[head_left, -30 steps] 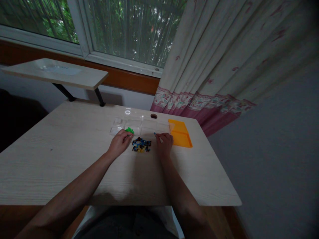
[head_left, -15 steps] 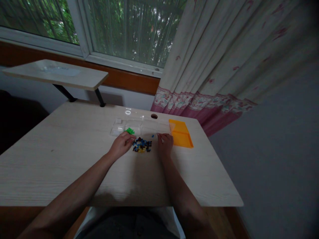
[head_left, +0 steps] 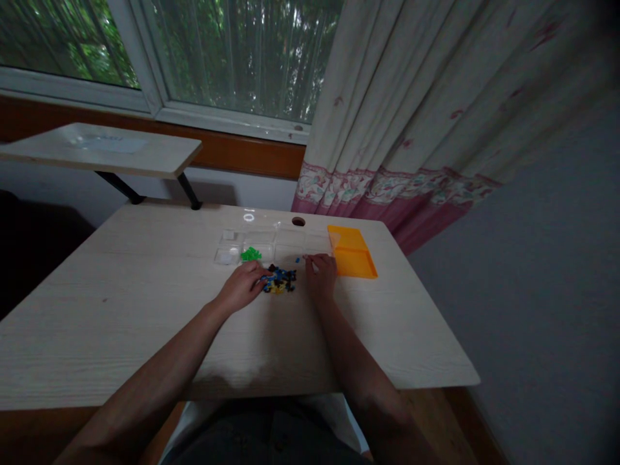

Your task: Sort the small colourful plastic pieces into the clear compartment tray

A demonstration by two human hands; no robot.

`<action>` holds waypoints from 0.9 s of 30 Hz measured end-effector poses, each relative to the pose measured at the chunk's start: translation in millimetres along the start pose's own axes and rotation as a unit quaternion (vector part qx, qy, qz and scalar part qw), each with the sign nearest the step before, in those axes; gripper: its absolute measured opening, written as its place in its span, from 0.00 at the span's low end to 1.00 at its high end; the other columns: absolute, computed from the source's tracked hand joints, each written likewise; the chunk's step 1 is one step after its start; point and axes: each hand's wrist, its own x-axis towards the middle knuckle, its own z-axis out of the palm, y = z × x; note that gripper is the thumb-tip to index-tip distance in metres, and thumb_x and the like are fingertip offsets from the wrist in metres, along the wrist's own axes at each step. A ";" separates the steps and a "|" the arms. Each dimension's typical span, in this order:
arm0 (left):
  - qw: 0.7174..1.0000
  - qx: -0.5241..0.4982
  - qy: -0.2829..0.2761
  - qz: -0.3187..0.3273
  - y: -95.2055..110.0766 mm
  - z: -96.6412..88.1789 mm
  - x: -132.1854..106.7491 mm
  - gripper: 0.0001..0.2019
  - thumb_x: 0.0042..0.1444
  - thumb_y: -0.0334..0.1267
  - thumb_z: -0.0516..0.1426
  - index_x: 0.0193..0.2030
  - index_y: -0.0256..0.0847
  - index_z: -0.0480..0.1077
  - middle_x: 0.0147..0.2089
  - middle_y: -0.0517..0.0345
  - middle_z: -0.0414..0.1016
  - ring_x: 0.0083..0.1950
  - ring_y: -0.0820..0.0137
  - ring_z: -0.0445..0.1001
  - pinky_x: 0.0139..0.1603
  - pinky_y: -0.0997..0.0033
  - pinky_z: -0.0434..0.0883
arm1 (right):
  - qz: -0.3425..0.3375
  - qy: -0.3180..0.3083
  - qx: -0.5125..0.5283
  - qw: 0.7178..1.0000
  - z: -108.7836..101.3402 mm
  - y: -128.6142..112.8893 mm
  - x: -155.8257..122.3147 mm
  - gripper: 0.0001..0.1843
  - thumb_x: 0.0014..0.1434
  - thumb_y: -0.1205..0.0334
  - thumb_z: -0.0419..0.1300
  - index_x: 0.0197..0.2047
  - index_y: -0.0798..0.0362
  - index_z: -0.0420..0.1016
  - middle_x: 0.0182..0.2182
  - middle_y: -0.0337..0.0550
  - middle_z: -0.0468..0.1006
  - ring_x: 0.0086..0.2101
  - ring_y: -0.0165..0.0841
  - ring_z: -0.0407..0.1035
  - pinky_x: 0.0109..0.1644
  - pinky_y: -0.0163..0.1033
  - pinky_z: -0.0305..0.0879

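A pile of small blue, black and yellow plastic pieces (head_left: 279,279) lies on the table. My left hand (head_left: 243,284) is at the pile's left edge, its fingertips drawn together among the pieces; whatever they pinch is too small to make out. To the right, my right hand (head_left: 320,274) has thumb and fingers closed together near the front edge of a clear compartment box (head_left: 289,253); what they hold cannot be made out. Just left of those fingertips lies a small blue piece (head_left: 297,260). Green pieces (head_left: 250,254) sit in a front compartment of the box.
An orange tray-like lid (head_left: 356,253) lies at the right end of the clear box. Behind the box is a round cable hole (head_left: 298,221) in the table (head_left: 145,303). A raised shelf (head_left: 111,150) stands at the back left, and a curtain (head_left: 378,161) hangs behind the table.
My left hand has moved slightly right, onto the pile's edge, uncovering more of the green pieces. My right hand stays almost in place. The head view has shifted a little.
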 end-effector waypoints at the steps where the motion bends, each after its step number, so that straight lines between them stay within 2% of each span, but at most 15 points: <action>1: 1.000 0.003 -0.001 -0.001 -0.1 1.3 -0.1 0.12 0.63 0.37 0.53 0.50 0.41 0.74 0.43 0.50 0.71 0.46 0.63 0.70 0.49 0.63 0.69 | -0.002 0.001 0.000 1.000 0.6 0.4 -0.1 0.14 0.65 0.58 0.55 0.38 0.51 0.81 0.34 0.45 0.77 0.39 0.36 0.66 0.51 0.43 0.60; 5: 1.000 0.012 -0.003 -0.012 0.9 4.6 0.3 0.12 0.64 0.40 0.54 0.50 0.42 0.74 0.42 0.50 0.71 0.46 0.63 0.70 0.48 0.62 0.69 | -0.004 0.001 0.004 1.000 1.9 0.7 -0.2 0.13 0.65 0.59 0.55 0.37 0.52 0.81 0.34 0.45 0.77 0.39 0.36 0.66 0.51 0.44 0.60; 21: 0.998 0.056 -0.010 -0.038 4.9 9.2 6.1 0.09 0.63 0.40 0.55 0.45 0.42 0.73 0.43 0.51 0.72 0.46 0.62 0.71 0.49 0.62 0.69 | -0.015 -0.015 -0.004 1.000 -0.4 -6.9 -1.4 0.12 0.64 0.60 0.57 0.37 0.52 0.81 0.35 0.44 0.78 0.40 0.35 0.67 0.52 0.42 0.59; 27: 0.998 0.035 0.001 -0.045 9.1 6.4 7.5 0.08 0.63 0.39 0.54 0.43 0.41 0.73 0.41 0.51 0.71 0.45 0.62 0.71 0.47 0.63 0.69 | -0.028 -0.021 0.001 0.999 -3.3 -15.0 -3.0 0.12 0.65 0.59 0.56 0.37 0.52 0.81 0.35 0.44 0.77 0.41 0.36 0.66 0.52 0.43 0.60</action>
